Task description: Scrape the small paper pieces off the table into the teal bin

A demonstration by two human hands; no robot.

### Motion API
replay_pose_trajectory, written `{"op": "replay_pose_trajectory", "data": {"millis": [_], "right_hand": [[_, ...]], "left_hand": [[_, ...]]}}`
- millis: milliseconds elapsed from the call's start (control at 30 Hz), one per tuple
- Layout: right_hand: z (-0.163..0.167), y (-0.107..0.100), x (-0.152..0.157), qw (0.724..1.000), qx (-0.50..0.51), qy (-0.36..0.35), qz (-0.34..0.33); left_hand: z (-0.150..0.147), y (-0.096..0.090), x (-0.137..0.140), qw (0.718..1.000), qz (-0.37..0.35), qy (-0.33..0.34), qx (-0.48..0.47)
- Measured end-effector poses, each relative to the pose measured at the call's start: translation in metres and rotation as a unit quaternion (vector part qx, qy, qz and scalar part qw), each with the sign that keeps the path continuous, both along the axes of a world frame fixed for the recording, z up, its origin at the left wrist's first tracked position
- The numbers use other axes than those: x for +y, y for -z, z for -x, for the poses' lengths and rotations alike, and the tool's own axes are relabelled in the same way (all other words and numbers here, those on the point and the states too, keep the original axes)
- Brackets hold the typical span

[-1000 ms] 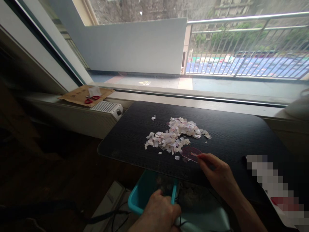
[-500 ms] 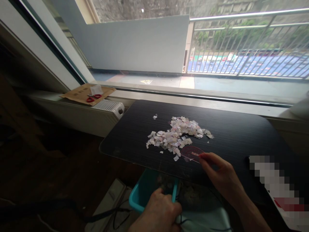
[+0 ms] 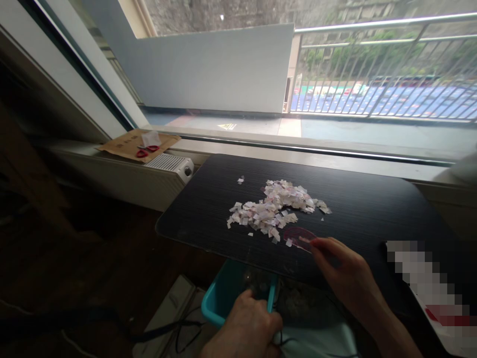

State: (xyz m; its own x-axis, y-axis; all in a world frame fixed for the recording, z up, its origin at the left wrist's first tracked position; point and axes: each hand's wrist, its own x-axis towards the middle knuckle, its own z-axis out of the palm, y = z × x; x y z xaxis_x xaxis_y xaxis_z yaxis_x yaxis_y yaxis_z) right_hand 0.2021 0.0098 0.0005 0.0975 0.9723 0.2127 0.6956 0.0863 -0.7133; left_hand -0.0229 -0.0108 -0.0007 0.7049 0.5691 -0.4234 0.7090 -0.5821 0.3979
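Between the thumb and fingers of my right hand point(image 3: 341, 263) is a pink see-through half-round protractor point(image 3: 298, 234), held low over the black table at the near side of a scrap pile. Many small white and pale pink paper scraps point(image 3: 276, 201) form that uneven pile. One loose scrap point(image 3: 289, 242) lies by the protractor's left end. Below the table edge, my left hand point(image 3: 248, 323) is closed on the rim of a teal bin point(image 3: 219, 291). Part of that grip is hidden by the back of the hand. Something clear and crumpled shows inside the bin.
The black table point(image 3: 208, 199) stands against the window sill. Red-handled scissors point(image 3: 148, 150) rest on a brown envelope point(image 3: 122, 144) beside a white radiator point(image 3: 169, 165). At the table's right lies a blurred-out flat object point(image 3: 425, 288). Dark cables point(image 3: 179, 325) hang near the bin.
My right hand and the protractor have shifted slightly right, away from the pile. A scrap now shows by the protractor's left end. My left hand stays at the bin.
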Motion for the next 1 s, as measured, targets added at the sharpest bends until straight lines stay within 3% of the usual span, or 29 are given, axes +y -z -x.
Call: {"op": "replay_pose_trajectory", "data": {"millis": [167,367,500,1000], "right_hand": [[0.014,0.001,0.005,0.999,0.005,-0.032,0.011],[0.012,0.004,0.005,1.000,0.007,-0.017,-0.005],[0.014,0.003,0.005,0.999,0.009,-0.049,0.019],[0.011,0.000,0.010,1.000,-0.018,-0.022,0.002]], "left_hand": [[-0.007,-0.012,0.003,0.999,0.011,0.029,0.030],[-0.007,-0.008,0.004,1.000,0.018,0.024,0.008],[-0.007,-0.010,0.003,0.999,0.020,0.029,0.013],[-0.009,-0.014,0.007,0.999,0.031,0.028,0.020]]}}
